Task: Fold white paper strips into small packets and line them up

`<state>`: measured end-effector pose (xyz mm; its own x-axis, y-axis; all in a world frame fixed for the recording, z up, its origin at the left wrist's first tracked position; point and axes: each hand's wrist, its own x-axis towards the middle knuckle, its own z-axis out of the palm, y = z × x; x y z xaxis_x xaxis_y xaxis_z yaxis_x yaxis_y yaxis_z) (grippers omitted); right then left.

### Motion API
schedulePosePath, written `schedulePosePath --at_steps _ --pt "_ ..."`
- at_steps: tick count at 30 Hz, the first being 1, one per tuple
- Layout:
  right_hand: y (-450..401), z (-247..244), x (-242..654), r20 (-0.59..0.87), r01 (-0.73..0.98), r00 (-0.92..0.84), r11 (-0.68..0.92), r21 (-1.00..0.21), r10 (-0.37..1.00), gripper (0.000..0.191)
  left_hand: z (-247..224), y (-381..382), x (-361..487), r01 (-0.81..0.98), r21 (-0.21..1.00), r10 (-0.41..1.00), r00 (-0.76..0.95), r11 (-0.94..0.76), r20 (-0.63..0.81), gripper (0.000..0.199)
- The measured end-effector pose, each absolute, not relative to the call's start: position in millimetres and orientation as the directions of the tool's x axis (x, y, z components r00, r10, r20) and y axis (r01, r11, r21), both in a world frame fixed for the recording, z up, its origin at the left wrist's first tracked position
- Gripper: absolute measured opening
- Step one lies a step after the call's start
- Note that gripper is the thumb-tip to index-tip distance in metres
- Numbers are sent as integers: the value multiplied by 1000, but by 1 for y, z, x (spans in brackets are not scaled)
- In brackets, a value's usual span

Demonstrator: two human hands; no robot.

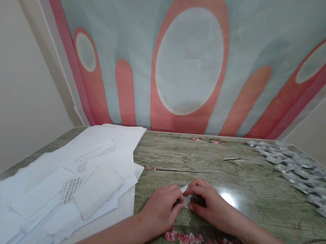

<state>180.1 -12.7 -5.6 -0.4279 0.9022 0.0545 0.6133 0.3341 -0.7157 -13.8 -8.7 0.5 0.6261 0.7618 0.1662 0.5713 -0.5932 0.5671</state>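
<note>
A small piece of white paper (pixel 186 201) is between my two hands, low over the wood-patterned table (pixel 165 153). My left hand (pixel 163 204) has its fingers closed on the paper's left edge, thumb pressed against the index finger. From the right side, my right hand (pixel 207 201) pinches the paper's upper edge with bent fingers, its thumb near the lower right corner. Much of the paper is hidden behind the fingers, and I cannot tell how it is folded.
A large loose pile of white paper sheets (pixel 42 187), some printed, covers the table's left side. Rows of several small folded paper pieces (pixel 300 173) lie at the right. Behind the table hangs a pale sheet (pixel 189 62) with red shapes. Pink flowers are printed on the tabletop.
</note>
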Motion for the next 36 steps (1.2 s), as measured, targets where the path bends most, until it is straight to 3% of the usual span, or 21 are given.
schedulePosePath --at_steps 16,22,29,36 --pt "-17 8 187 63 567 -493 375 -733 868 24 5 -6 -11 584 612 792 600 -533 116 4" --pt "-23 25 193 47 581 -608 484 -654 792 39 5 -8 -13 569 628 796 589 -531 138 17" --pt "-27 12 196 -14 693 -648 582 -426 761 65 5 -10 -15 534 628 766 621 -567 164 20" --pt "-31 2 198 12 702 -641 592 -396 767 77 0 -9 -19 534 587 749 632 -608 201 21"
